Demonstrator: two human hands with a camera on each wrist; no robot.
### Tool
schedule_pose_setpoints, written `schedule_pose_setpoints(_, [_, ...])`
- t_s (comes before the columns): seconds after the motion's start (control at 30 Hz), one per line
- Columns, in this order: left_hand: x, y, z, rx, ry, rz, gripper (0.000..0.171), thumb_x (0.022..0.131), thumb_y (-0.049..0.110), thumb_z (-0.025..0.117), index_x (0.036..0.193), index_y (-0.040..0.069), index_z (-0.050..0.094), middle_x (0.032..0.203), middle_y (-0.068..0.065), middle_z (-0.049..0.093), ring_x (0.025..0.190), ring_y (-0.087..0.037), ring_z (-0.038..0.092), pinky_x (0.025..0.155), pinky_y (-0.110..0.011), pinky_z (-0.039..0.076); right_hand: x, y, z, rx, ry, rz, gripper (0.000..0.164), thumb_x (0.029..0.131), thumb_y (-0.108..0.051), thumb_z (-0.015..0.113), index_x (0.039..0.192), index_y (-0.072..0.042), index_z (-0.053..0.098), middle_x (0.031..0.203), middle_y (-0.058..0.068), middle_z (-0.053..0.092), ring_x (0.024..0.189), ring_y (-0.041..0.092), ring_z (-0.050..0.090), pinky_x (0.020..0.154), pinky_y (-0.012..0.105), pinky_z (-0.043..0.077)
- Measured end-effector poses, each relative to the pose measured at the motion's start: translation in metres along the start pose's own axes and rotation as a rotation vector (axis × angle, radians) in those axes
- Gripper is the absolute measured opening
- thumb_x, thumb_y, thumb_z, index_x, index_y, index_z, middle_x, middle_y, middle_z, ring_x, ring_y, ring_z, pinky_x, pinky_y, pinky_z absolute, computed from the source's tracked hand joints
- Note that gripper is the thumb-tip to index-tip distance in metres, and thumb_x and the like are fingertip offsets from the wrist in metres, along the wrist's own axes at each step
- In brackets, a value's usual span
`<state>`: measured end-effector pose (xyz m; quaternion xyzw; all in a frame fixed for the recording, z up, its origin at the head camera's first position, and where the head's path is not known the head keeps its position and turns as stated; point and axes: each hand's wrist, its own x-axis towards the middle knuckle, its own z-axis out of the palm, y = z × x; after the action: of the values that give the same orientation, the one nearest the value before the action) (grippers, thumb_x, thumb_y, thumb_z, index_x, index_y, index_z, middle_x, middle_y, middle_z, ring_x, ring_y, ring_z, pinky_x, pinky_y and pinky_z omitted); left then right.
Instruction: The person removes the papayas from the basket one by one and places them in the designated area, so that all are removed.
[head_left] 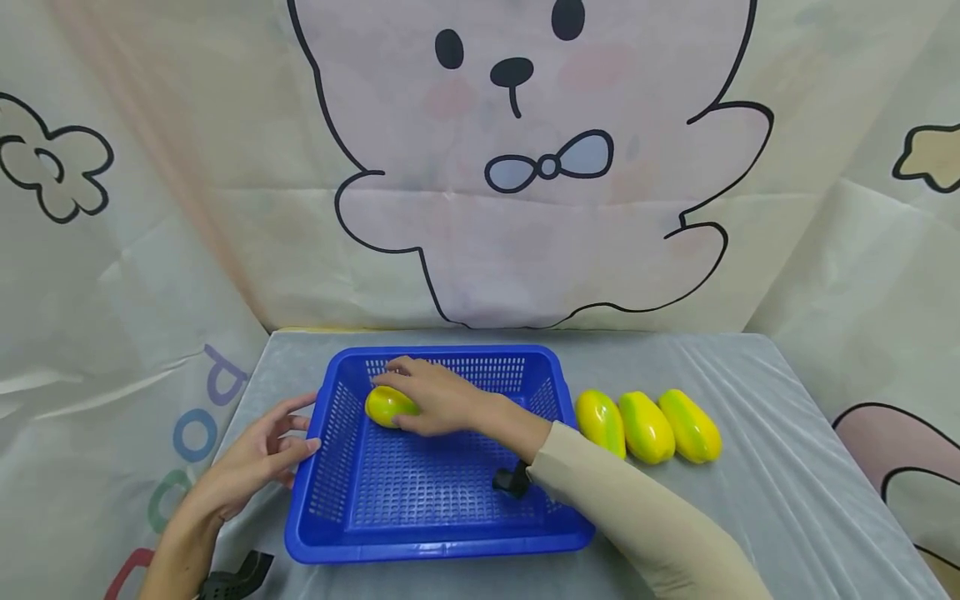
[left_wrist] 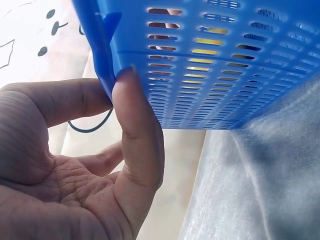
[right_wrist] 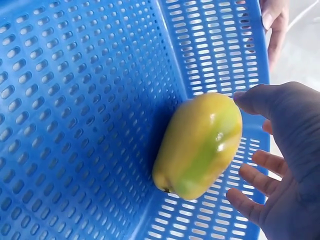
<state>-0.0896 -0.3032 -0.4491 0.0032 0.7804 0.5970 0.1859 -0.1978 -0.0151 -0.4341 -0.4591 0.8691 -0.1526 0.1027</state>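
A blue plastic basket (head_left: 442, 550) with slotted walls stands on the table. My left hand (head_left: 258, 454) pinches its left rim between thumb and fingers; the left wrist view shows a fingertip pressed against the outer wall (left_wrist: 134, 35). Inside, in the far left corner, lies a glossy yellow-green papaya (head_left: 388, 407). Over that fruit reaches my right hand (head_left: 438, 398), its fingers spread. In the right wrist view the thumb tip is right at one end of the papaya (right_wrist: 200, 145), while the other fingers stand apart from it.
Three more papayas (head_left: 647, 427) lie side by side on the grey cloth (head_left: 772, 517), just right of the basket. Behind the table hangs a pale curtain (head_left: 525, 250) with a cartoon bear, and similar cloth walls close in both sides.
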Motion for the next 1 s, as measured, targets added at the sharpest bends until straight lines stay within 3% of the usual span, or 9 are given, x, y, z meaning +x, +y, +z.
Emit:
schedule_pose_setpoints(0.4, [-0.001, 0.002, 0.001, 0.004, 0.003, 0.004, 0.081, 0.103, 0.018, 0.066, 0.167, 0.006, 0.018, 0.139, -0.033, 0.052, 0.089, -0.018, 0.073, 0.067, -0.039, 0.065, 0.006, -0.001, 0.012, 0.001, -0.017, 0.0, 0.065, 0.102, -0.031, 0.068, 0.162, -0.024, 0.043, 0.162, 0.009, 0.047, 0.139, 0.024, 0.056, 0.118, 0.04, 0.049])
schedule_pose_setpoints(0.8, [-0.001, 0.002, 0.002, 0.014, 0.012, -0.007, 0.083, 0.103, 0.021, 0.067, 0.168, 0.009, 0.017, 0.142, -0.031, 0.051, 0.09, -0.019, 0.073, 0.07, -0.038, 0.065, 0.003, -0.002, 0.017, -0.06, -0.046, 0.002, 0.065, 0.1, -0.021, 0.073, 0.159, -0.021, 0.047, 0.158, 0.006, 0.053, 0.14, 0.023, 0.056, 0.118, 0.04, 0.05])
schedule_pose_setpoints(1.0, [-0.001, 0.001, 0.001, 0.014, 0.011, -0.002, 0.082, 0.104, 0.02, 0.067, 0.168, 0.008, 0.017, 0.141, -0.032, 0.051, 0.09, -0.019, 0.073, 0.069, -0.038, 0.065, 0.002, -0.004, 0.018, -0.069, -0.056, 0.042, 0.068, 0.1, -0.026, 0.073, 0.161, -0.023, 0.045, 0.155, 0.005, 0.054, 0.134, 0.02, 0.06, 0.106, 0.037, 0.057])
